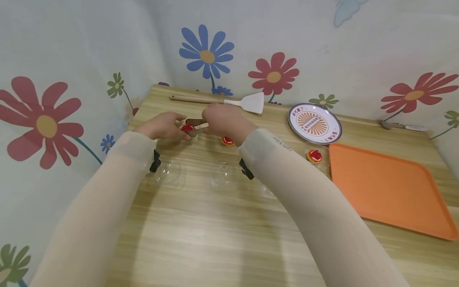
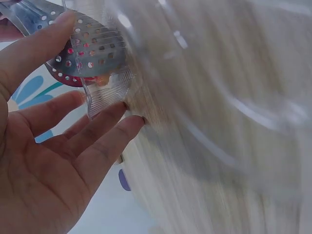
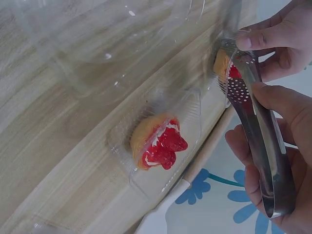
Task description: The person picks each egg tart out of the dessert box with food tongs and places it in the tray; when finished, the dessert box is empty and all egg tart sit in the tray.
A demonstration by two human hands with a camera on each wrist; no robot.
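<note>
My right hand [image 1: 226, 121] grips metal tongs [image 3: 265, 156] with perforated heads. The heads sit around a red-topped tart [image 3: 222, 63], which is in a small clear plastic box [image 2: 109, 95] at the table's back left. Holding that box by its rim and side is my left hand [image 1: 163, 126], its thumb close to a tong head. A second tart [image 3: 163, 144], with glossy red fruit and white cream, rests in its own clear box to the right. Whether the tongs press firmly on the first tart cannot be told.
Clear plastic lids [image 1: 222, 174] lie in front of the boxes. A spatula [image 1: 252, 103] with a wooden handle is along the back edge. To the right are a patterned plate [image 1: 331, 131], a third tart [image 1: 314, 156], an orange tray [image 1: 387, 187] and another utensil [image 1: 405, 126].
</note>
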